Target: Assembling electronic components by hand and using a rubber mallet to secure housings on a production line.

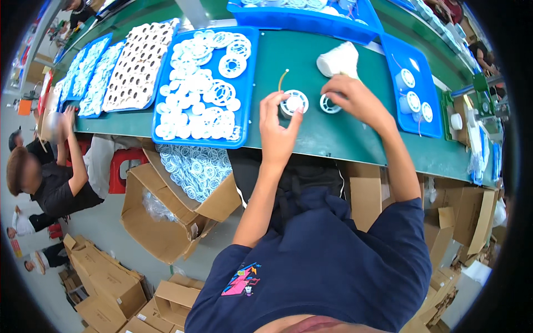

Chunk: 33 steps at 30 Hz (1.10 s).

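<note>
Near the middle of the green bench, my left hand (276,130) has its thumb and fingers around a small round unit with a white ringed top (294,103). A thin yellowish wire (282,79) stands up from behind this unit. To the right, my right hand (358,100) has bent fingers on the upper right edge of a white ring-shaped part (328,104), partly covering it. A rounded white bundle (337,60), perhaps wrapped or cloth-like, rests just beyond my right hand.
A blue tray (251,83) of white discs and rings stands left, beside a tray of off-white parts (141,66). Another blue tray (425,72) holds several wired units at right. Beneath the bench sits an open carton (219,201) of clear rings. A co-worker (61,183) works at far left.
</note>
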### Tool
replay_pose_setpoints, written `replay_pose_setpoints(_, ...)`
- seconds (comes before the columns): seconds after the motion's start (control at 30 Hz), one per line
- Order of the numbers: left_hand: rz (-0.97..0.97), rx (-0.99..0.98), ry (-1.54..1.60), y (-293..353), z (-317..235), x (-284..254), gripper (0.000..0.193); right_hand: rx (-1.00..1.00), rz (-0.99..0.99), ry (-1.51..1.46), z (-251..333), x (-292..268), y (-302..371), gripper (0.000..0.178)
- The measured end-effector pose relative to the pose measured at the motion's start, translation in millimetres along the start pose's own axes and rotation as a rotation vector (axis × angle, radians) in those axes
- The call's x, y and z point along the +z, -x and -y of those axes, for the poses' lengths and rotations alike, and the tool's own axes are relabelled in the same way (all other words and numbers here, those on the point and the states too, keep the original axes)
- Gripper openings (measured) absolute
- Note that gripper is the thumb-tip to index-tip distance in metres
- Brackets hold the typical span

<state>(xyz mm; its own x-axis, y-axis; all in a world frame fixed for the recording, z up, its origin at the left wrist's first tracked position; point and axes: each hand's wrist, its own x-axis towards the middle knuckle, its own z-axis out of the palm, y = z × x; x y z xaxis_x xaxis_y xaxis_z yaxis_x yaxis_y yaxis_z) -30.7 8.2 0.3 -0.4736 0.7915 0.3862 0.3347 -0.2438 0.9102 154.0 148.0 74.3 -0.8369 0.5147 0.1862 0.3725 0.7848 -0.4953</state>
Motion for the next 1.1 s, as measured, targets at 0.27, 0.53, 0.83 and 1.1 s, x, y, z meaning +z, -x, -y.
replay_pose_setpoints(0.27, 0.053, -0.012, -0.103, -0.3, -8.3, -0.3, 0.061, 0.353, -0.392, 0.314, 35.0, 58.4, 53.7, 0.054)
replay_pose_setpoints(0.53, 0.052, -0.063, -0.147, 1.2, -10.1, 1.4, 0.069, 0.300, -0.546, 0.269, 27.4, 74.5, 51.5, 0.048)
replay_pose_setpoints(0.83, 0.095, -0.070, -0.129, 1.8, -0.6, -2.2, 0.073, -0.122, -0.360, 0.010, 70.0, 39.5, 4.8, 0.066)
replay_pose_setpoints(1.1, 0.066, -0.026, -0.136, 3.9, 0.8, -1.1, 0.071, -0.095, -0.079, -0.051, 55.8, 33.4, -11.7, 0.067)
